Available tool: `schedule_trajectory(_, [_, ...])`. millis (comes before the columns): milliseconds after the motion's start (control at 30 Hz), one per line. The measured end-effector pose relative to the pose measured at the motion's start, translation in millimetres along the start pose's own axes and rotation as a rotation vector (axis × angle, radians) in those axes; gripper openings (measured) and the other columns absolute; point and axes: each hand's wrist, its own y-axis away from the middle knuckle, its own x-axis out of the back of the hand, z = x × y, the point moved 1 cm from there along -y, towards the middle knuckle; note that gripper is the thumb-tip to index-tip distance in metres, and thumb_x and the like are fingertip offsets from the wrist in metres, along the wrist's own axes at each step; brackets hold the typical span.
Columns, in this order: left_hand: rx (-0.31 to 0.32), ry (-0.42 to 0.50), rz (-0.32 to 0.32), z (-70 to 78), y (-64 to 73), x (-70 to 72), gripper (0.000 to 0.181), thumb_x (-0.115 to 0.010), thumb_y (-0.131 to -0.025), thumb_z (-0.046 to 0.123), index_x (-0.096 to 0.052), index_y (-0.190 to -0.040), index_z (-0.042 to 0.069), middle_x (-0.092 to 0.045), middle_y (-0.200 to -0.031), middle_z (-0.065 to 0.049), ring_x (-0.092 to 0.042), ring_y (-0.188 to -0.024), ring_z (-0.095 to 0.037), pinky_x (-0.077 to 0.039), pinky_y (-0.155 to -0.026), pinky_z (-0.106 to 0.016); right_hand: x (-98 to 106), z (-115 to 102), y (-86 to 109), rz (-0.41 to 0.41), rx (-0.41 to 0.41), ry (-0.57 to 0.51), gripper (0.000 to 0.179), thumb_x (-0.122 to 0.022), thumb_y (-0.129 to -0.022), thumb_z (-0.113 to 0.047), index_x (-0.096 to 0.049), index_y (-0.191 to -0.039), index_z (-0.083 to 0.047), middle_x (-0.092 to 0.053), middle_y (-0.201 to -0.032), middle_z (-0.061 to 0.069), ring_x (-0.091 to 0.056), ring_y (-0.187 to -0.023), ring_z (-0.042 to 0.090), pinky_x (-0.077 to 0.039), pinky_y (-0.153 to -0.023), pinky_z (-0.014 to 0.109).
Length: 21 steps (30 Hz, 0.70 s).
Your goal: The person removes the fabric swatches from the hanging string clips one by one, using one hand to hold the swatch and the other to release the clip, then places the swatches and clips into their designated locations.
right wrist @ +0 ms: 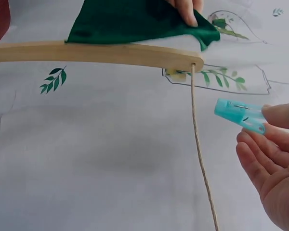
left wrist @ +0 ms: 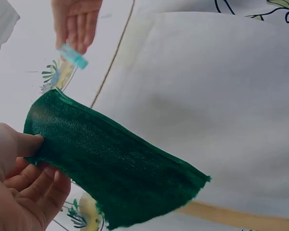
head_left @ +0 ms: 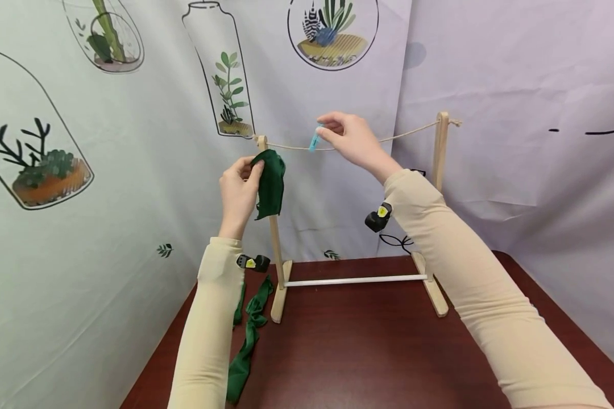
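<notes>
My left hand [head_left: 239,190] pinches a dark green cloth [head_left: 272,184] near its upper edge, and the cloth hangs down in front of the left wooden post. In the left wrist view the cloth [left wrist: 115,159] spreads out from between thumb and fingers. A light blue clothespin [head_left: 314,139] is held by its handle end between thumb and fingers of my right hand [head_left: 353,139]. The right wrist view has the clothespin [right wrist: 241,114] apart from the rope [right wrist: 200,149]. That rope runs between the tops of the two posts.
The wooden stand has a left post [head_left: 275,250], a right post [head_left: 440,150] and a white bar [head_left: 355,280] low between them. Green cloth strips [head_left: 248,341] lie on the dark red table [head_left: 358,352] at the left. Behind hangs a printed white curtain [head_left: 158,142].
</notes>
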Motion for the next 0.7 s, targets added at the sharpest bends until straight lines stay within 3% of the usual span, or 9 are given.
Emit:
schedule_trajectory(400, [0.069,0.014,-0.079,-5.4,6.6,24.9,0.039,-0.07,-0.096,0.036,-0.069,-0.101,-0.002,-0.066,-0.085,-0.009,-0.057,-0.073,-0.015,-0.046,-0.068,-0.024,22,22,27.4,-0.012,-0.056,-0.035,0.045,-0.06,-0.103,-0.032,-0.059,-0.139,-0.006,-0.064,-0.132,0.01,-0.061,-0.118,0.023,-0.047,-0.099,0.04])
schedule_trajectory(533, [0.082,-0.014,-0.055,-7.0,10.2,33.0,0.041,-0.071,-0.095,0.041,-0.07,-0.099,0.0,-0.066,-0.084,-0.007,-0.057,-0.07,-0.014,-0.047,-0.064,-0.022,30,31,37.7,-0.002,-0.069,-0.039,0.047,-0.058,-0.103,-0.036,-0.058,-0.14,-0.007,-0.065,-0.132,0.011,-0.062,-0.118,0.026,-0.048,-0.098,0.042])
schedule_trajectory(700, [0.08,-0.018,0.033,-9.9,14.5,43.2,0.037,-0.073,-0.094,0.039,-0.072,-0.099,0.002,-0.065,-0.081,-0.002,-0.059,-0.06,-0.008,-0.047,-0.054,-0.017,40,41,51.1,0.017,-0.088,-0.064,0.049,-0.058,-0.103,-0.039,-0.058,-0.14,-0.007,-0.066,-0.13,0.014,-0.062,-0.117,0.032,-0.048,-0.1,0.045])
